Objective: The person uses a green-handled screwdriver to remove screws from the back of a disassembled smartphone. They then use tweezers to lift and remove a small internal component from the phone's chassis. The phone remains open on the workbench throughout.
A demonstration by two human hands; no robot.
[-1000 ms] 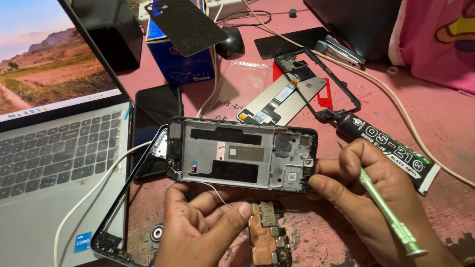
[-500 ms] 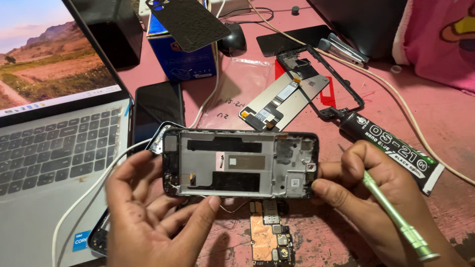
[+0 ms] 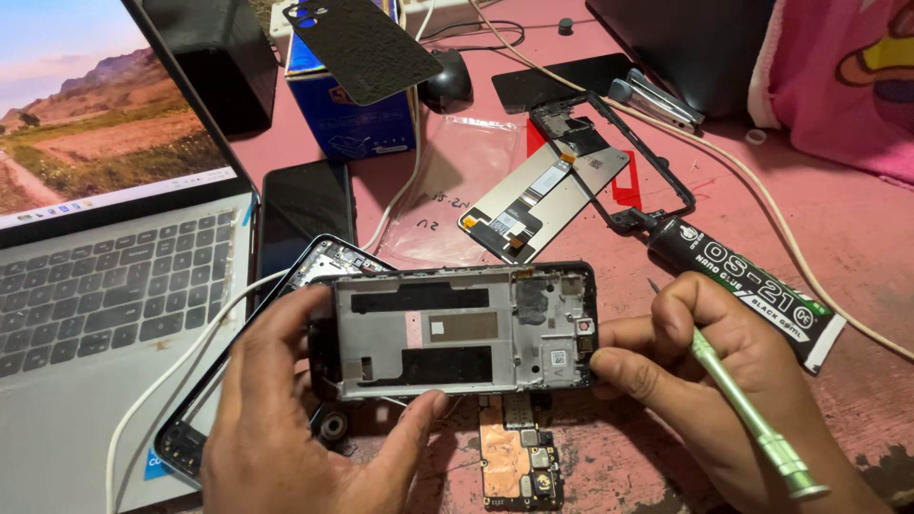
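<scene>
**Frame held level over the counter**

Since the earlier frame, the left hand (image 3: 305, 419) has slid along the lower edge, its thumb now pressing under the phone frame (image 3: 457, 328). Both wrists are cut off at the bottom edge, and the frame hides part of a circuit board (image 3: 514, 462) lying below it. The left hand cups the frame's left end — fingers curled behind, out of sight. The right hand (image 3: 705, 381) pinches the right end while gripping a slim green metal tool (image 3: 752, 419). Dull grey metal, black adhesive strips; a black glue tube (image 3: 752, 286) lies just beside, on the pink counter (image 3: 857, 219).
</scene>
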